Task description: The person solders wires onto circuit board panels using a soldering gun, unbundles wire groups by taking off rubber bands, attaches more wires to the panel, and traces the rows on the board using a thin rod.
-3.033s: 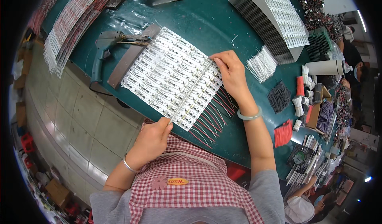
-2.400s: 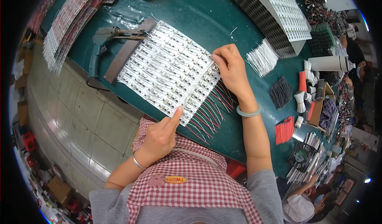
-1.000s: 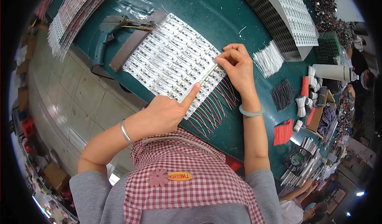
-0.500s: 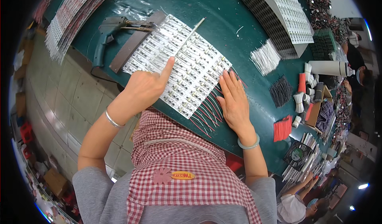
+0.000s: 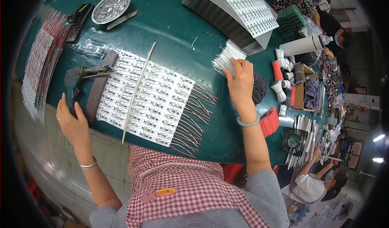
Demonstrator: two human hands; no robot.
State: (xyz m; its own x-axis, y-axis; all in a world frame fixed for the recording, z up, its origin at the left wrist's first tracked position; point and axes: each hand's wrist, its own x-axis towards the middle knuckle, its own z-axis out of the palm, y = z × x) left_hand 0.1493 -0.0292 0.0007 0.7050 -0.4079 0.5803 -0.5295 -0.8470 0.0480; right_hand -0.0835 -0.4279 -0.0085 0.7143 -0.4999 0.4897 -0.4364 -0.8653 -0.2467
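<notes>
My left hand point(image 5: 74, 120) is open, thumb and fingers spread just below the handle of a teal soldering gun point(image 5: 74, 77). The gun's metal tip lies over a brown bar point(image 5: 100, 84). Against that bar lies a white panel of small circuit boards point(image 5: 156, 100), with red and pale wires point(image 5: 193, 124) fanning out from its right edge. A thin pale rod point(image 5: 139, 88) crosses the panel. My right hand point(image 5: 242, 82) reaches onto a pile of white wires point(image 5: 225, 58), its thumb and fingers apart and their tips on the wires.
Black wires point(image 5: 260, 89) and red wires point(image 5: 270, 122) lie beside my right hand. Stacked panels point(image 5: 231, 15) stand at the back. Wired panels point(image 5: 39, 66) and a metal dish point(image 5: 111, 8) are on the left. A white bottle point(image 5: 302, 45) stands right; people sit beyond.
My left hand has left the panel and moved left toward the soldering gun. The right hand has gone from the panel's wired edge to the white wires. The rod now lies farther left across the panel.
</notes>
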